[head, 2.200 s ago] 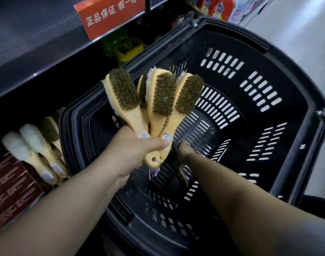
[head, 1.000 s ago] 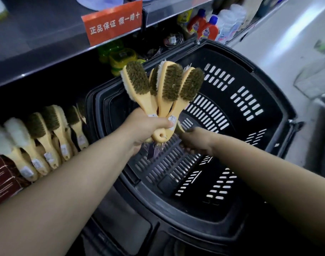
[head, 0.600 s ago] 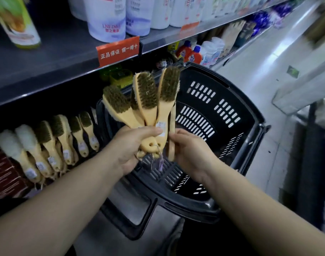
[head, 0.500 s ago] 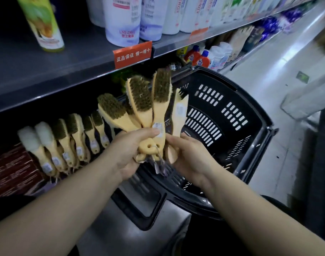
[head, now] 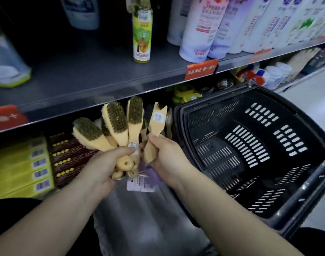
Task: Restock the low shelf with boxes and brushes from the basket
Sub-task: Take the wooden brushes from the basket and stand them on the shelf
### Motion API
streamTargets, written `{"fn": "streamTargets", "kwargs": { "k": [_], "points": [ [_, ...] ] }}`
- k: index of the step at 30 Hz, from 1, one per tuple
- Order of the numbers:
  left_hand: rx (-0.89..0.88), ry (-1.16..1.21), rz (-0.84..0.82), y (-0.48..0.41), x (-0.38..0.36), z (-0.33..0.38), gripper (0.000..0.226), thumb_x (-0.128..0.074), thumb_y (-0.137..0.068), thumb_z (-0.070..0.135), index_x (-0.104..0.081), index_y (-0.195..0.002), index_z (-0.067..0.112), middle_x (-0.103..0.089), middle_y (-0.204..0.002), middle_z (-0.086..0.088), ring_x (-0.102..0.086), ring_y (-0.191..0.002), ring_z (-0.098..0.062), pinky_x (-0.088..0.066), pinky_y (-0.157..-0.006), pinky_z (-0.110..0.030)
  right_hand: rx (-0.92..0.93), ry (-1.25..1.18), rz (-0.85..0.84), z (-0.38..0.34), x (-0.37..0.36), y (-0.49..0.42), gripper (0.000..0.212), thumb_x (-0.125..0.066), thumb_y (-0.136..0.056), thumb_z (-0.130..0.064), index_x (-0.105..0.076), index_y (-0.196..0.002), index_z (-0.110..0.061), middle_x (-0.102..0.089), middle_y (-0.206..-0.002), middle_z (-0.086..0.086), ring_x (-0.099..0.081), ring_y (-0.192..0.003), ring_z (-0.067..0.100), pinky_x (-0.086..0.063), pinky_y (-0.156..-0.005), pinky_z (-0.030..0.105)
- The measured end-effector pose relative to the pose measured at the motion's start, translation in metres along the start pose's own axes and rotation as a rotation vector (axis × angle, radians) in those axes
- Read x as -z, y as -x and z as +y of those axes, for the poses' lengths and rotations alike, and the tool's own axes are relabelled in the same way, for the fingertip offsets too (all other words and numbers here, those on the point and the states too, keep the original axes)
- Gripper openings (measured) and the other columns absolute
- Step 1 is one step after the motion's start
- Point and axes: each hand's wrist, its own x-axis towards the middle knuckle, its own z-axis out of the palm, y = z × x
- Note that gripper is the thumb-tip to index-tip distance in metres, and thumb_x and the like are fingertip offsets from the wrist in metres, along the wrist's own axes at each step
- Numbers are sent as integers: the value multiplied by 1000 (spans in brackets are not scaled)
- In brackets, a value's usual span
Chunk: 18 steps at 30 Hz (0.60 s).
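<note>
My left hand (head: 102, 167) grips a fan of several wooden brushes (head: 117, 124) by their handles, brown bristles facing me, paper tags hanging below. My right hand (head: 164, 156) holds one more wooden brush (head: 157, 124) by its handle, back side toward me, right beside the bunch. Both hands are in front of the low shelf (head: 102, 215), whose dark opening lies behind the brushes. The black plastic basket (head: 280, 218) stands to the right, and its visible inside holds nothing. Yellow boxes (head: 19, 169) and dark red boxes (head: 67, 157) are stacked on the low shelf at left.
The grey upper shelf (head: 80, 74) overhangs the low one and carries shampoo bottles (head: 196, 28) and a green bottle (head: 142, 30). An orange price sign (head: 201, 69) hangs on its edge. Detergent bottles (head: 257, 75) stand on the low shelf beyond the basket. The pale aisle floor runs right.
My right hand came up out of the basket with a single brush and brought it beside the bunch. Both hands and my view swung left, from the basket toward the shelf.
</note>
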Motion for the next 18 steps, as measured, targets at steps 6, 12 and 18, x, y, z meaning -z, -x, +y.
{"fn": "streamTargets", "kwargs": {
  "k": [6,12,18],
  "points": [
    [100,99,136,-21,25,-10,14,-70,-74,4,-64,-88,5,-67,-65,-11,-62,-49,-23,-51,-50,-27,-189,-81,171,19,-21,-36,22,-40,-96,-13,-56,-82,-8,-56,-67,4,-53,-59,13,-47,-58,23],
    [119,130,214,-35,28,-13,13,-69,-75,2,-63,-86,5,-66,-69,-15,-63,-44,-22,-52,-42,-27,-253,-96,204,23,-18,-45,17,-40,-98,-7,-56,-104,-4,-60,-80,7,-57,-72,16,-53,-59,26],
    [-15,23,360,-51,29,-9,20,-73,-71,7,-61,-86,10,-61,-69,-11,-53,-49,-22,-40,-36,-19,-183,-87,275,30,-33,-77,14,-42,-97,-4,-55,-98,-9,-59,-81,4,-58,-75,15,-52,-64,31]
  ]
}}
